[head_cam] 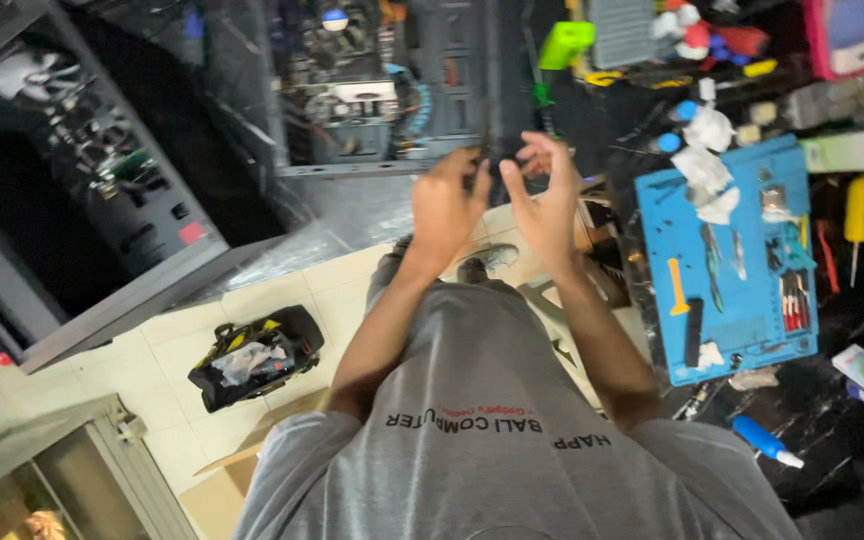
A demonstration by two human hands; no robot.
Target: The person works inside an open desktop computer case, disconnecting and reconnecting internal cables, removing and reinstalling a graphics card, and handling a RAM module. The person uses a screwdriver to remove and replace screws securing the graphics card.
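We have both hands raised at twelve o'clock before the open computer case (372, 90), left hand (447, 205) and right hand (544, 200) pinching a small dark part (495, 160) between clenched fingers. We judge the fitting step underway; next calls for steady alignment.

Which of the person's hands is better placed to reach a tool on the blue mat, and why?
Probably the right hand: the blue mat lies on that side. Both the right and the left hand meet on a small dark object in front of the open computer case.
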